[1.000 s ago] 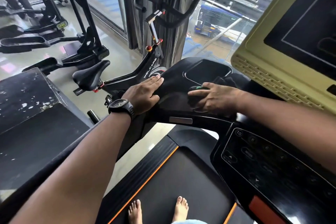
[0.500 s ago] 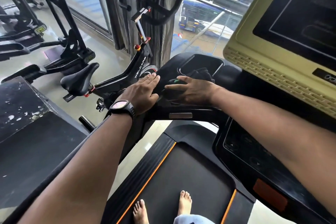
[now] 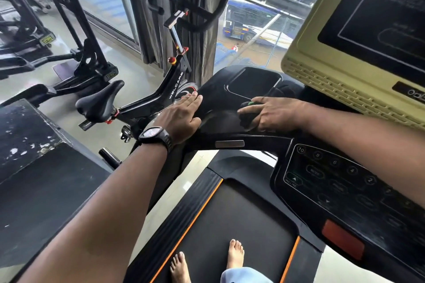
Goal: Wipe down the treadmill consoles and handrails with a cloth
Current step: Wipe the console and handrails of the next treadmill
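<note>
The right hand point(image 3: 273, 112) lies on the glossy black console wing point(image 3: 218, 99) of the treadmill. Its fingers point(image 3: 248, 111) are curled down over a dark cloth point(image 3: 246, 122) and press it to the surface. The cloth is bunched beneath the palm and fingertips, and a small green patch shows beside the forefinger. More dark fabric seems to hump up behind the hand, toward the recessed tray point(image 3: 253, 80), though black on black makes its edge hard to trace.

The left hand point(image 3: 181, 117) rests flat on the wing's left edge, its fingers straight and close together, holding nothing and pointing toward the window. It is apart from the cloth, with bare console between the two. A black wristwatch point(image 3: 156, 136) sits on the left wrist.

Just below both hands runs the front handrail point(image 3: 259, 139), with a silver sensor plate point(image 3: 230, 143) set in it. Under the right forearm is the keypad panel point(image 3: 333, 179), and above it the screen point(image 3: 379, 18) in a yellowish frame. Bare feet point(image 3: 235, 253) stand on the belt point(image 3: 230, 213). A spin bike point(image 3: 161, 96) stands just beyond the left hand.
</note>
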A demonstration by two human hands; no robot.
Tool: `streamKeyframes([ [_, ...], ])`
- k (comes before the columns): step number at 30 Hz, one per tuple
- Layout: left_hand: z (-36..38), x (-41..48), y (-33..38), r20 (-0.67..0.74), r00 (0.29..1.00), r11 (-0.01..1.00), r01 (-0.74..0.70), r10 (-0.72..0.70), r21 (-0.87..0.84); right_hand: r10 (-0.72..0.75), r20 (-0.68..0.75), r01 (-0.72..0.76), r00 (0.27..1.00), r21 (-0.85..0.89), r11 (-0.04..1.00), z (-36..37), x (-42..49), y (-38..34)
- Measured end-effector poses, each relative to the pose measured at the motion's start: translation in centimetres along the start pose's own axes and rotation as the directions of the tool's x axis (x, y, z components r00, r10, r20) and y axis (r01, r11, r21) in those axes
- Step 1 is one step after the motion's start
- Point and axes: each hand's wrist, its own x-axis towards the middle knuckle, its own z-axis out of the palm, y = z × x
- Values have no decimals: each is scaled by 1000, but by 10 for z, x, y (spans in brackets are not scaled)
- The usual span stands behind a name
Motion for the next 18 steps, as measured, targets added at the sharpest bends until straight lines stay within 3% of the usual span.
streamKeyframes([
  [3, 1, 1, 0, -15, 1000, 1000, 6, -6, 4, 42, -10, -43, 999, -57, 997, -5, 9, -5],
  [6, 1, 2, 1, -28, 999, 1000, 16, -16, 13, 51, -166, -65, 985, -76, 995, -15, 46, -6],
  [10, 0, 6, 1, -32, 999, 1000, 19, -18, 24, -69, -357, -4, 931, -200, 980, -20, 88, 4],
  [14, 1, 10, -1, -53, 999, 1000, 15, -14, 26, -151, -325, 43, 933, -317, 948, -19, 96, 6],
  [18, 1, 10, -2, -48, 999, 1000, 10, -9, 8, -92, -281, 3, 955, -304, 953, -7, 90, 5],
])
